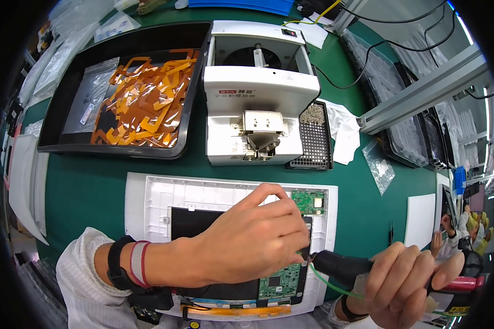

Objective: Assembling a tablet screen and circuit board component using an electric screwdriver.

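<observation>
A white plastic housing (134,203) lies in front of me, with a dark panel (184,220) set in it. One green circuit board (307,200) sits at its far right corner, and another board (278,281) is lower down. Over the housing, my left hand (263,236) has its fingers bent and drawn together beside the driver's tip; what they pinch, if anything, is hidden. My right hand (398,279) wraps round an electric screwdriver (340,267) with a black nose, which points left toward those fingertips. An orange flat cable (241,311) runs along the housing's near edge.
A black tray (115,149) of orange flex cables (148,109) stands at the far left. Beside it is a white screw feeder (258,88), with a perforated screw tray (315,145) on its right. A metal post (428,85) slants across the right; a plastic bag (380,167) lies below it.
</observation>
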The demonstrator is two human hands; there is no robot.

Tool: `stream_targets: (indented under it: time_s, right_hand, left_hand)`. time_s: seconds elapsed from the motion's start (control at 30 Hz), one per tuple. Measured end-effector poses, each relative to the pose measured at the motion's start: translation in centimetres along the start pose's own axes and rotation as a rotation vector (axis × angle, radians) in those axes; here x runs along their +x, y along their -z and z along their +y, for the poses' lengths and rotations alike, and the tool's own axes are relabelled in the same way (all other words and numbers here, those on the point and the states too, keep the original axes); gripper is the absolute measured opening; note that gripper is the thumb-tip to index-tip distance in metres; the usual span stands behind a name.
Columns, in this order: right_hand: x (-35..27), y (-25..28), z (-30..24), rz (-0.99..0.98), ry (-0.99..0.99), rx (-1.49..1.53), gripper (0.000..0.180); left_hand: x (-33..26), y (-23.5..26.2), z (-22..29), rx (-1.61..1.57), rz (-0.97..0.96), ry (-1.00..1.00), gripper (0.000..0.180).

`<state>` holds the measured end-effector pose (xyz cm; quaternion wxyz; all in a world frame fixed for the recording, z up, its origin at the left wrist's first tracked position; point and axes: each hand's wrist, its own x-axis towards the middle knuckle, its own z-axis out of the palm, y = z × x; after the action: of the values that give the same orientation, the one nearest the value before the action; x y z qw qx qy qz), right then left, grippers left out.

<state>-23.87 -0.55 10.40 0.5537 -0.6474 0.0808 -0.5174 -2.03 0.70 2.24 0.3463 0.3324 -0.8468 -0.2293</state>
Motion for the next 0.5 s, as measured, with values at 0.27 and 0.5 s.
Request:
stream_targets:
  time_s: [0.27, 0.5]
  right_hand:
    - [0.5, 1.9, 2.9, 0.416, 0.0, -0.283, 0.033]
    - [1.3, 2.5, 4.2, 0.323, -0.022, -0.38, 0.022]
  left_hand:
    - [-1.0, -0.6, -1.8, 0.348, -0.205, 0.138, 0.051]
    - [-1.0, -0.6, -2.2, 0.304, -0.282, 0.18, 0.051]
